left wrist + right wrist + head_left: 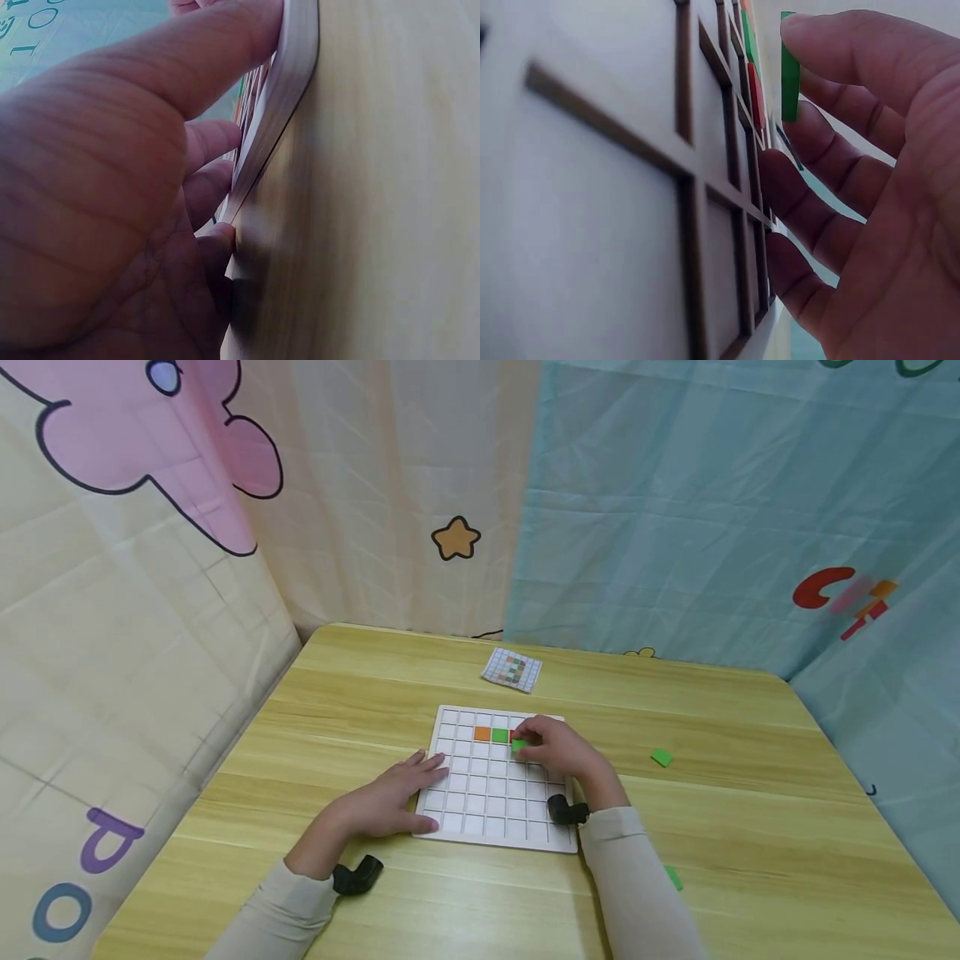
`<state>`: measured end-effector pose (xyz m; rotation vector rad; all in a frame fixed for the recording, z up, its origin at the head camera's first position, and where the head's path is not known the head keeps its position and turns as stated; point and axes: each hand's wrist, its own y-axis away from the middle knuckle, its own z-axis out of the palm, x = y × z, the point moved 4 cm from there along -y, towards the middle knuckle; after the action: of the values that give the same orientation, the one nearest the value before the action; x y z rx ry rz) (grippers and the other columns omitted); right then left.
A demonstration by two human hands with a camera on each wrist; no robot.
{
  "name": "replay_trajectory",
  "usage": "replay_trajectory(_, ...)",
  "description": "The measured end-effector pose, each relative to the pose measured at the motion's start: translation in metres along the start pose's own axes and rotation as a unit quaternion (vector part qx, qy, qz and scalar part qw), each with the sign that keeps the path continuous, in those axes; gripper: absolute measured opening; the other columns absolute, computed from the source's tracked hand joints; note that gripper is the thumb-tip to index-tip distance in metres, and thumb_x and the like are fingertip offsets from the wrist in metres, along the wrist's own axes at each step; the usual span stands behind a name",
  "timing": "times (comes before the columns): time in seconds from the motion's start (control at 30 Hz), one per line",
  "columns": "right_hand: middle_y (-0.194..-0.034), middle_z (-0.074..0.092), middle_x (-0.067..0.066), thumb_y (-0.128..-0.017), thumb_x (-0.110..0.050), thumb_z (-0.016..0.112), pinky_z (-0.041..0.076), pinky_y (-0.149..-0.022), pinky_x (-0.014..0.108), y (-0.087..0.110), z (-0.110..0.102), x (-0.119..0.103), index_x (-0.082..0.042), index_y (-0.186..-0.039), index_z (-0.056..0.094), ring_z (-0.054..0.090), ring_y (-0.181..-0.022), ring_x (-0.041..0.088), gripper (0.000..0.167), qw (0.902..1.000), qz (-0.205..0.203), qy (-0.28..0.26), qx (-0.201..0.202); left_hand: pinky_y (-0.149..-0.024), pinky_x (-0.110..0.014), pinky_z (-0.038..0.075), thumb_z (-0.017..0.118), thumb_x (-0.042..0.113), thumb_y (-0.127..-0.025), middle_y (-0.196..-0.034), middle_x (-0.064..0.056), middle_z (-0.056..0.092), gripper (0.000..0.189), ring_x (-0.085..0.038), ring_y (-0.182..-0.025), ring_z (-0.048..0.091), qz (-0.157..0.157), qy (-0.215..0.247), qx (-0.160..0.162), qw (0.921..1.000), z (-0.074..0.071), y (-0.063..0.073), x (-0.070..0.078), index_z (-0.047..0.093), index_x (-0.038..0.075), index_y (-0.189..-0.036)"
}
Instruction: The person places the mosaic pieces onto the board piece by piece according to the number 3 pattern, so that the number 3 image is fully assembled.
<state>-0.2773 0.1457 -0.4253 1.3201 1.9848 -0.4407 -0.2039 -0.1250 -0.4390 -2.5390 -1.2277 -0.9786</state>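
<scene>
A white grid board lies on the wooden table. Across one of its upper rows sit an orange tile, a green tile and a red tile, the red one mostly covered by fingers in the head view. My right hand pinches another green tile between thumb and fingers, just over the board below the red tile. Its lower fingertips are right at the grid in the right wrist view. With fingers spread and fairly straight, my left hand rests along the board's left edge, thumb at the lower left corner.
Behind the board lies a small card printed with a coloured grid pattern. To the right are a loose green tile and, nearer, another green tile partly behind the right sleeve. Printed curtains hang around the table.
</scene>
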Motion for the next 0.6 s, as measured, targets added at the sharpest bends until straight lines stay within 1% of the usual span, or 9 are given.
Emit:
replay_trajectory(0.13, -0.101, 0.062, 0.001, -0.089, -0.008, 0.072, 0.046, -0.086, 0.037, -0.0013, 0.0028, 0.0009, -0.01, -0.104, 0.067, 0.053, -0.093, 0.019, 0.016, 0.9999, -0.003, 0.012, -0.005, -0.116, -0.058, 0.012, 0.074, 0.038, -0.089, -0.164, -0.006, 0.02, 0.082, -0.036, -0.15, 0.005, -0.002, -0.003, 0.001, 1.0, -0.0003, 0.0003, 0.0, 0.035, 0.008, -0.155)
replay_trajectory(0.3, -0.101, 0.062, 0.001, -0.089, -0.006, 0.072, 0.046, -0.086, 0.037, -0.0013, 0.0041, -0.0002, -0.01, -0.103, 0.068, 0.053, -0.092, 0.019, 0.016, 0.9999, -0.006, 0.014, -0.004, -0.116, -0.058, 0.013, 0.074, 0.037, -0.089, -0.164, -0.005, 0.02, 0.082, -0.035, -0.15, 0.005, -0.004, -0.006, 0.002, 1.0, 0.0003, 0.0003, -0.0009, 0.035, 0.009, -0.155)
replay_trajectory(0.47, -0.101, 0.063, 0.001, -0.088, -0.005, 0.072, 0.046, -0.088, 0.038, -0.0018, 0.005, -0.0016, -0.009, -0.103, 0.068, 0.054, -0.093, 0.018, 0.016, 0.9995, -0.012, 0.029, -0.001, -0.117, -0.057, 0.013, 0.074, 0.037, -0.089, -0.164, -0.003, 0.02, 0.081, -0.033, -0.151, 0.005, -0.007, 0.0, 0.0, 1.0, 0.0011, 0.0002, -0.0007, 0.035, 0.01, -0.155)
replay_trajectory(0.6, -0.1, 0.063, 0.001, -0.087, -0.004, 0.072, 0.046, -0.088, 0.038, -0.0028, 0.0062, -0.0016, -0.009, -0.102, 0.068, 0.054, -0.092, 0.019, 0.016, 0.9994, -0.009, 0.033, 0.001, -0.116, -0.058, 0.013, 0.074, 0.037, -0.089, -0.164, -0.004, 0.02, 0.081, -0.034, -0.151, 0.004, -0.006, 0.004, 0.0, 1.0, 0.0014, 0.0003, -0.0002, 0.035, 0.01, -0.155)
